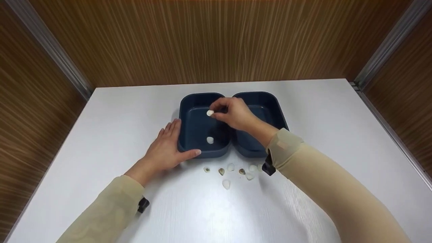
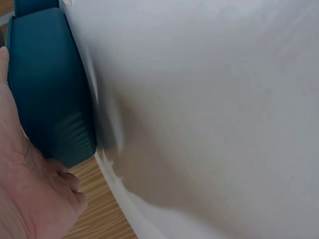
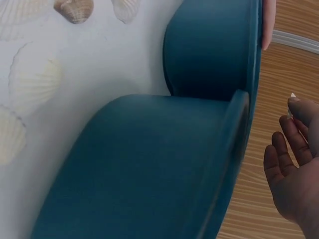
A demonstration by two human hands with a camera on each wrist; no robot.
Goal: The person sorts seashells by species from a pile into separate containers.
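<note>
Between thumb and fingertips, my right hand (image 1: 236, 113) pinches a small white seashell (image 1: 210, 112) over the left dark blue box (image 1: 206, 155). In the right wrist view that hand (image 3: 296, 164) shows above the box rims, a white tip of the shell poking out. Another white shell (image 1: 210, 140) lies on the left box's floor, near its front. My left hand (image 1: 165, 148) rests against this box's left side with fingers straight, its thumb along the front wall. In the left wrist view, the palm (image 2: 25, 174) lies along the box's teal-looking outer wall (image 2: 50, 84).
A second dark blue box (image 1: 253, 153) stands right beside the first, partly covered by my right forearm. In front of both, several shells lie scattered on the white table (image 1: 202, 212), including a white one (image 1: 226, 184) and a brownish one (image 1: 221, 171). Wood-grain panels (image 1: 216, 40) enclose the table.
</note>
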